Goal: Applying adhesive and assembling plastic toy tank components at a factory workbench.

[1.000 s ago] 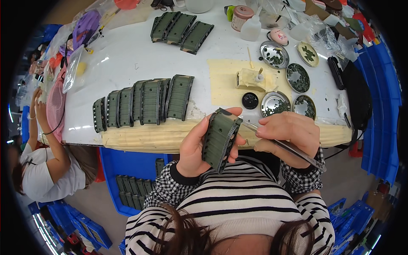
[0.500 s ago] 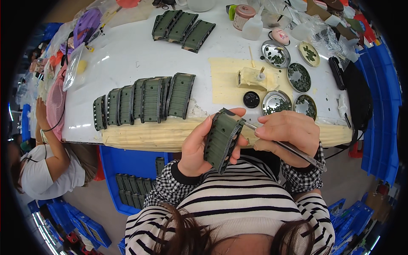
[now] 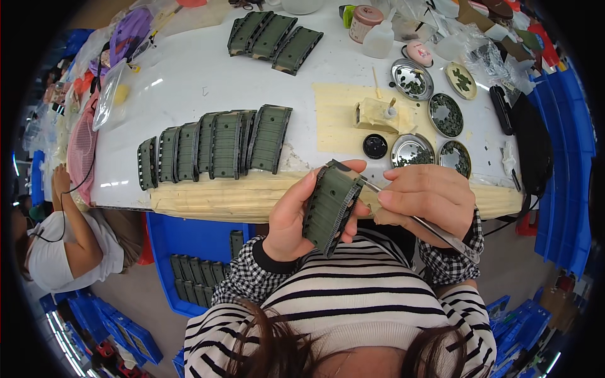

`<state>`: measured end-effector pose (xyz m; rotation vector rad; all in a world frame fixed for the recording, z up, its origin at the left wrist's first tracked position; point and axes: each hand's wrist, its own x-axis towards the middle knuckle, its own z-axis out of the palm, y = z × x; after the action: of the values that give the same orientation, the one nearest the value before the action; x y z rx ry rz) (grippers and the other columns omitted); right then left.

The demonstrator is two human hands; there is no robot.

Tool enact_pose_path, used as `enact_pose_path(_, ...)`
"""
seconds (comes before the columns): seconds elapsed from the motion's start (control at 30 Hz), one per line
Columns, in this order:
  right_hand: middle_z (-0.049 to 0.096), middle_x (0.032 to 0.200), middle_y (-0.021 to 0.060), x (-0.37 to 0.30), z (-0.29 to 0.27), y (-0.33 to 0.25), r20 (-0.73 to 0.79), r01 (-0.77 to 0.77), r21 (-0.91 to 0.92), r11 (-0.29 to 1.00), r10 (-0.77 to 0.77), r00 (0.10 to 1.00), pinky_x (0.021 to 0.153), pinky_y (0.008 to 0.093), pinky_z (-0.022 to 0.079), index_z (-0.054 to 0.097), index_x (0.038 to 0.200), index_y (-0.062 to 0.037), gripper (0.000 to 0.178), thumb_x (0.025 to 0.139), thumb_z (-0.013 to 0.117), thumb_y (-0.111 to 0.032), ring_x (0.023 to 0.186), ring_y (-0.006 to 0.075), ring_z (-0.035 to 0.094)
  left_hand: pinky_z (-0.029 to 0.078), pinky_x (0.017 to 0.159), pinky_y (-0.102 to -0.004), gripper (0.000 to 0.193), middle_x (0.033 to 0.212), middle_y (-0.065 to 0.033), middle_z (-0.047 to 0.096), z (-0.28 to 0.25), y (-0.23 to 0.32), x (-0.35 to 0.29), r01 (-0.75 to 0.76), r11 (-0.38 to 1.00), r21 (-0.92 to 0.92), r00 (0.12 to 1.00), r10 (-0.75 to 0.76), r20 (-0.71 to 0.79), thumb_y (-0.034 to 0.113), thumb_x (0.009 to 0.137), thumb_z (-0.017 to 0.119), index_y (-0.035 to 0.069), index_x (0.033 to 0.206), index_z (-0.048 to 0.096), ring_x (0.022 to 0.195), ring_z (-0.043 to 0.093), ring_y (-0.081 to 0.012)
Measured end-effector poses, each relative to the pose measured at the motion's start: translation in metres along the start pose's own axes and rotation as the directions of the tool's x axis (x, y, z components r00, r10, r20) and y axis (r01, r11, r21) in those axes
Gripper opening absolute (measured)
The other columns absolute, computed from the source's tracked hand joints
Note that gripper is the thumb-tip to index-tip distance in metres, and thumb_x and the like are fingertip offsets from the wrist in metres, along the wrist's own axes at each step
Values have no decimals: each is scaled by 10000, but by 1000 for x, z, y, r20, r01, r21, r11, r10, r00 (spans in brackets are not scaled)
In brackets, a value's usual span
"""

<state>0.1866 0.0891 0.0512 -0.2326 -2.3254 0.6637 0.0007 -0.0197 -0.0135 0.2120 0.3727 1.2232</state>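
My left hand (image 3: pixel 285 222) is closed around a dark green, ribbed, curved part (image 3: pixel 329 208) with toothed edges, tilted upright in front of my chest. My right hand (image 3: pixel 432 200) grips slim metal tweezers (image 3: pixel 435 229), their broad end pointing down to the right. The tweezers' tip meets the upper right edge of the green part; what lies exactly at the tip is too small to make out. Beyond my hands, dishes of small dark green pieces (image 3: pixel 413 151) stand on the table, beside a round black lid (image 3: pixel 375 146).
More green parts (image 3: pixel 220 145) stand in a row left of centre, with others (image 3: pixel 271 38) farther back. A taped block (image 3: pixel 378 116) sits on yellow paper. Below the table's edge is a blue bin (image 3: pixel 183 236) of similar parts. Another person (image 3: pixel 75 246) is at the left.
The broad end of the tweezers has swung slightly left and down, while the green part stays almost in place. The other person's arm has shifted. The whole view has moved a little.
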Motion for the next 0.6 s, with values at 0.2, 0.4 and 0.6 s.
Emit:
enact_pose_path(0.2, 676, 766, 91, -1, 1, 0, -1, -1, -5, 1000, 1, 1000, 730, 364, 582, 675, 867, -24, 266, 665, 817, -123, 744, 275, 695, 553, 673, -307, 616, 987, -183, 658, 1, -2, -1, -1, 1000, 0, 1000, 1, -22, 465, 1005, 274, 28, 1437, 329, 720, 639, -198)
enact_pose_path(0.4, 683, 767, 97, -2, 3, 2, -43, -24, 21, 999, 24, 999, 722, 375, 584, 666, 867, -15, 288, 646, 829, -105, 730, 274, 695, 555, 699, -310, 598, 1032, -190, 649, 0, -1, 3, -34, 999, 30, 999, 34, -1, 455, 1016, 260, 35, 1436, 331, 755, 647, -195)
enact_pose_path(0.6, 687, 751, 105, -11, -8, 2, -164, -104, 73, 992, 115, 980, 716, 378, 571, 664, 883, -6, 299, 644, 834, -64, 710, 259, 685, 548, 678, -285, 572, 1029, -133, 647, 0, 3, 7, -93, 987, -129, 993, 82, -83, 434, 1042, 249, 48, 1461, 297, 756, 614, -166)
